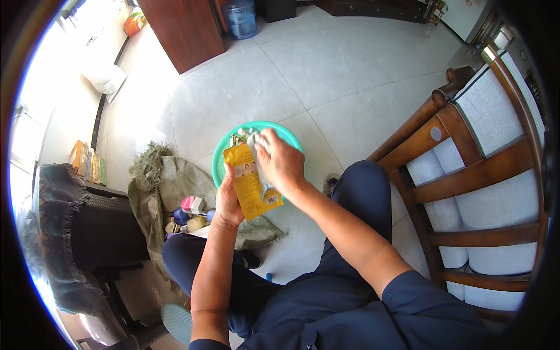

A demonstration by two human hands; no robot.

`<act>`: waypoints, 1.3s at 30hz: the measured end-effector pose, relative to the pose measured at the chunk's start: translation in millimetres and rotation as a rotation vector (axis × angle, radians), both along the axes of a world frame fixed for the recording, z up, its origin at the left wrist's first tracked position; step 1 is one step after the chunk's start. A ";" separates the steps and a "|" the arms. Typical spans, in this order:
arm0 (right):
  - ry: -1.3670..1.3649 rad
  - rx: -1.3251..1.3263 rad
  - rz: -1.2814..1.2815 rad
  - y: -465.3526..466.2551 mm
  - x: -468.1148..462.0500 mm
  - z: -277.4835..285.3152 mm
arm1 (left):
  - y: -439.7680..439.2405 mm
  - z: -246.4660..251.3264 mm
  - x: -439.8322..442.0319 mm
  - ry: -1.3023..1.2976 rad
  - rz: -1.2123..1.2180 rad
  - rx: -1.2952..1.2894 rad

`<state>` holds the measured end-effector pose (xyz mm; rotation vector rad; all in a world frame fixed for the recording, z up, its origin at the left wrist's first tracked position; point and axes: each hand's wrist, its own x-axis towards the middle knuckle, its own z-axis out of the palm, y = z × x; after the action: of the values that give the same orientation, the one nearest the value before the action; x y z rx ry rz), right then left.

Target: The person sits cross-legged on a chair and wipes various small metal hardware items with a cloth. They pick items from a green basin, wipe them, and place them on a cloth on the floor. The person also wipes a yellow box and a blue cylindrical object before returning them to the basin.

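My left hand [229, 199] grips the lower left edge of a flat yellow packet [251, 188] that bears small pictures, writing and a printed code. In my right hand [282, 162] is a crumpled greyish cloth or plastic piece [258, 159], pressed against the packet's right side; its material is unclear. Both hands are above a round green plastic basin [288, 131]. Small items [236, 140] with pale and metallic-looking parts show at the basin's far left, partly hidden behind the packet. Most of the basin's inside is covered by my hands and the packet.
Left of the basin, an open woven sack [183, 175] holds several bottles and containers [194, 224]. A wooden chair frame with grey cushions [485, 188] stands at right. A black woven seat [105, 223] is at left. Farther off are a blue water bottle [240, 19] and a brown cabinet [188, 35].
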<state>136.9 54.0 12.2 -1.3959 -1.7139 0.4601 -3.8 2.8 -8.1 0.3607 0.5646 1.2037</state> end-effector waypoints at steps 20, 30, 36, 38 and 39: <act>0.040 0.067 0.011 -5.4 -8.1 -2.8 | -5.9 -9.4 13.2 0.316 -0.038 0.090; -0.029 0.088 0.050 -15.0 -9.6 -7.4 | -3.1 -9.5 5.4 0.186 -0.037 0.009; -0.030 0.064 -0.020 -1.7 1.3 -8.8 | -6.1 11.3 12.8 0.153 0.071 0.008; -0.094 0.056 0.053 -18.7 -11.8 -16.3 | 1.6 5.9 9.4 0.068 0.054 0.010; -0.062 0.103 0.123 -28.9 -19.0 -17.1 | 3.5 0.2 3.2 0.030 0.050 0.005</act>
<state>117.9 25.1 -4.9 -1.2478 -1.8551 0.3931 -0.6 6.3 -7.9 0.3715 0.5992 1.2502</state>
